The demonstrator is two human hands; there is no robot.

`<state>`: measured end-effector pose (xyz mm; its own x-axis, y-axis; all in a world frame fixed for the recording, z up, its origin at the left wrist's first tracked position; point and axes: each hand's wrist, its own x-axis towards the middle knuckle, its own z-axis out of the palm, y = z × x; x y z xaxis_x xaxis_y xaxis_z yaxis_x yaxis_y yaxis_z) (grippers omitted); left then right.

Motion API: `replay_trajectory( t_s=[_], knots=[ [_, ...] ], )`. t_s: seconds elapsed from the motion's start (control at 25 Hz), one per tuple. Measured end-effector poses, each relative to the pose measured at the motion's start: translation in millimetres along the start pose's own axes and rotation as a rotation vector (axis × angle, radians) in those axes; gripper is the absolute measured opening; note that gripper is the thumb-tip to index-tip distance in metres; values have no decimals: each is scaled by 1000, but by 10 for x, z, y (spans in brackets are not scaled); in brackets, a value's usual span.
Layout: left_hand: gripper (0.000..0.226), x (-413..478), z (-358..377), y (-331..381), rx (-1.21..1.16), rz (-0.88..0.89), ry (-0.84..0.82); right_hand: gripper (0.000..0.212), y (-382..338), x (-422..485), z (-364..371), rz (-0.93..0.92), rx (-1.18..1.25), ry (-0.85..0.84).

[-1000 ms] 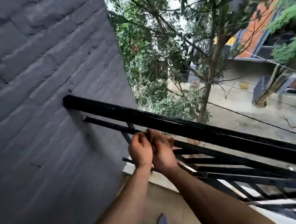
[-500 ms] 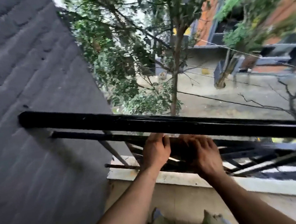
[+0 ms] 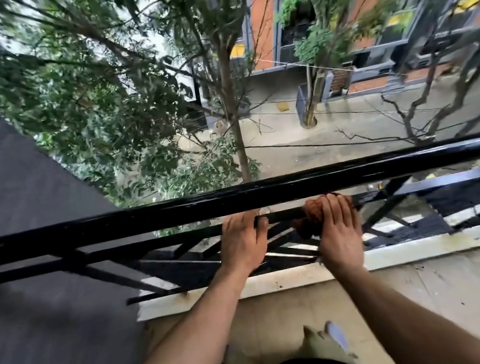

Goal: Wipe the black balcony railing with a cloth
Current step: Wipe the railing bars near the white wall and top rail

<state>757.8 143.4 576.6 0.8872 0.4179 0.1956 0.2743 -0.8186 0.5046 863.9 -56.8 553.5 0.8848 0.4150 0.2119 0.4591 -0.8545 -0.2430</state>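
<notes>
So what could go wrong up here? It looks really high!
1. The cloth, bunched under the right hand on the lower rail, could slip through the gaps and drop to the street below.
2. Both hands work in the narrow gap under the top rail, so knuckles might bang it. The left hand grips the lower rail close to the cloth and could get bumped.

Both bare forearms reach forward, side by side, with the 2 hands apart and backs up. The left hand (image 3: 243, 242) curls its fingers over the railing (image 3: 148, 218) — the right hand (image 3: 338, 227) grips the cloth (image 3: 313, 214).
</notes>
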Motion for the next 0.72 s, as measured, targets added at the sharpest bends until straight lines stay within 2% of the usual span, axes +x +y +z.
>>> replay_trajectory(
  t_s=[0.04, 0.08, 0.16, 0.2, 0.24, 0.28, 0.32, 0.36, 0.4, 0.44, 0.48, 0.52, 0.56, 0.64, 0.68, 0.72],
  knots=[
    [46, 67, 105, 253, -48, 28, -10, 68, 20, 24, 51, 98, 71, 18],
    [44, 100, 200, 457, -96, 67, -6, 60, -67, 45, 79, 118, 223, 12],
    [37, 164, 428, 906, -172, 150, 22, 39, 1, 94, -32, 35, 573, 64],
    [34, 202, 544, 1122, -204, 170, 30, 36, 228, 85, -165, 67, 738, 111],
    [33, 240, 676, 1333, -221, 177, 34, 39, 551, 95, -305, 208, 869, 185],
    [31, 292, 801, 1533, -220, 180, 41, 43, 897, 147, -482, 440, 931, 308],
    [30, 345, 933, 1747, -221, 188, 32, 46, 1308, 229, -614, 671, 888, 421],
    [28, 391, 1071, 1974, -234, 204, 8, 46, 1684, 370, -707, 805, 836, 478],
    [28, 412, 1210, 2197, -256, 231, -20, 42, 1943, 533, -762, 763, 796, 443],
    [31, 401, 1344, 2415, -278, 262, -40, 32, 2038, 668, -811, 547, 707, 346],
    [38, 382, 1470, 2609, -292, 286, -47, 24, 1996, 737, -878, 234, 525, 217],
    [47, 374, 1567, 2761, -309, 294, -49, 25, 1950, 719, -781, -58, 299, 106],
    [53, 390, 1670, 2895, -327, 300, -53, 33, 2007, 680, -659, -243, 150, 76],
    [56, 459, 1809, 3098, -331, 325, -72, 40, 2413, 662, -599, -399, -4, 55],
    [55, 523, 1878, 3196, -312, 331, -96, 41, 2739, 735, -711, -370, -72, 50],
    [55, 614, 1955, 3291, -279, 331, -132, 42, 3128, 835, -812, -232, -120, -10]
  ],
)
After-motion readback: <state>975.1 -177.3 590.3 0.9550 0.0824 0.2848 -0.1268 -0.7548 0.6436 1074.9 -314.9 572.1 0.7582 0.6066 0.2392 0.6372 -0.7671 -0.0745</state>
